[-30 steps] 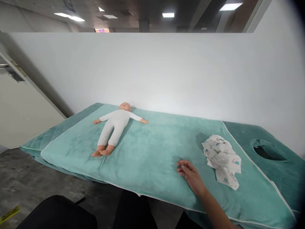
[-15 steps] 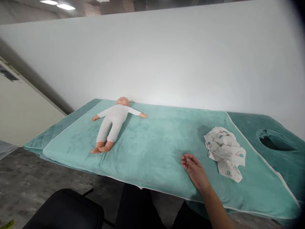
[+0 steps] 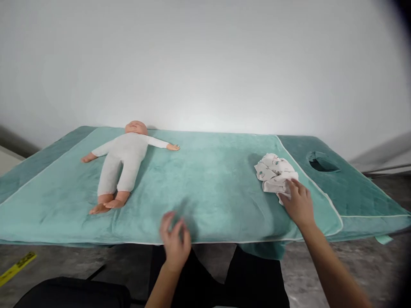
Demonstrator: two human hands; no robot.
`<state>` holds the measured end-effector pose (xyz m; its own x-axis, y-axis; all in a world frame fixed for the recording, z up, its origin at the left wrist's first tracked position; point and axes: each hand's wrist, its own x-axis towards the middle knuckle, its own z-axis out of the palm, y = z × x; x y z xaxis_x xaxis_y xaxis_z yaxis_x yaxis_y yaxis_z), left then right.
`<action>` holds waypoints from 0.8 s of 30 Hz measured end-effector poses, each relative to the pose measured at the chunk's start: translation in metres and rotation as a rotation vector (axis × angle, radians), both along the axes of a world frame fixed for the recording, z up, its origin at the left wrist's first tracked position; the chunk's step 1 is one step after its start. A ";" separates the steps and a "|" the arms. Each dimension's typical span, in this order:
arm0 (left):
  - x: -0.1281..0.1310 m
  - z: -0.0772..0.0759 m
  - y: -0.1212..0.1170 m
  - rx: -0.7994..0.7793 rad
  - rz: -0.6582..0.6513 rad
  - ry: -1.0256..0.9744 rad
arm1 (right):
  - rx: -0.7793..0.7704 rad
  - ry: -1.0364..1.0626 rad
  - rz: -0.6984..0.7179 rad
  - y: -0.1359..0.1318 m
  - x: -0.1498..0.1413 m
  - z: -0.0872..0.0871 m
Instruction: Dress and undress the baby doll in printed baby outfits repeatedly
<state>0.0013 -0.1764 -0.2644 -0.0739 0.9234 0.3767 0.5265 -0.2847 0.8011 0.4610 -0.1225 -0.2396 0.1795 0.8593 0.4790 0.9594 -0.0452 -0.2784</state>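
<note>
A baby doll in a white suit lies on its back at the left of a teal blanket spread over a massage table. A crumpled white patterned cloth lies at the blanket's right. My right hand rests on the near edge of that cloth, fingers curled onto it. My left hand hovers over the blanket's front edge, blurred, fingers partly spread, holding nothing that I can see.
The table's darker teal cover shows a face hole at the far right. A white wall stands right behind the table. A black seat and a strip of yellow tape are on the floor at lower left.
The view has swung down and to the right. My right hand moved right from the bare blanket onto the patterned cloth. My left hand has come into view at the front edge.
</note>
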 end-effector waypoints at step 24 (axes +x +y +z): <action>0.076 0.008 0.189 -0.610 -0.505 -1.423 | 0.375 0.493 0.004 0.108 -0.057 0.225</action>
<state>0.0775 0.0131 -0.2566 0.3166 0.9385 -0.1380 -0.7393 0.3353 0.5840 0.4041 -0.0147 -0.0145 0.4538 0.6498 0.6098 0.7141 0.1443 -0.6850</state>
